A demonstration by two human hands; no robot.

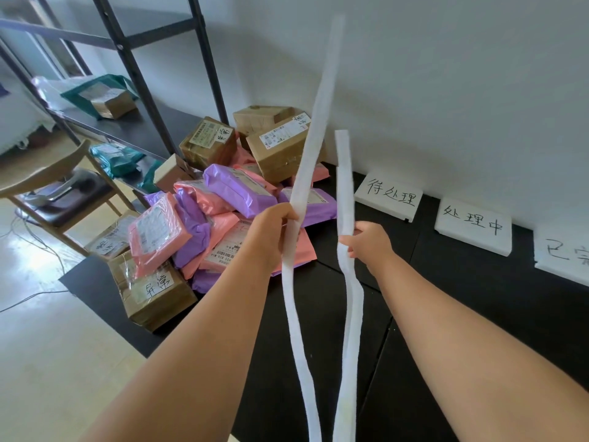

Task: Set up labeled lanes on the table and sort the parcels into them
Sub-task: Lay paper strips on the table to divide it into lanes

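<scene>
The person is standing at the black tabletop (446,298) and holding up two white foam strips, one in each hand. The left hand (274,228) is gripping the longer strip (314,138), its fingers (291,215) curled round it; that strip is rising well above the hand, leaning slightly right in front of the wall (446,74), and its lower part is hanging in a loose wave down past the forearm. The right hand (371,242) is pinching the shorter strip (345,180), fingers (347,241) and thumb closed on it. Both strips are being held in the air above the tabletop, near each other but apart, and their lower ends are running out of sight at the bottom.

The pile of parcels (223,199) is lying heaped on the left part of the tabletop, behind the left hand: pink and purple mailers in the middle, brown boxes at the back and the front, some bearing handwritten tags. Along the wall to the right, three white label boards are leaning in a row: the first board (389,194), the second board (473,224) and the third board (561,253), which is partly cut off at the edge. A black shelf rack (127,59) with teal packets is standing on the left, with a wooden chair (54,177) beside it.
</scene>
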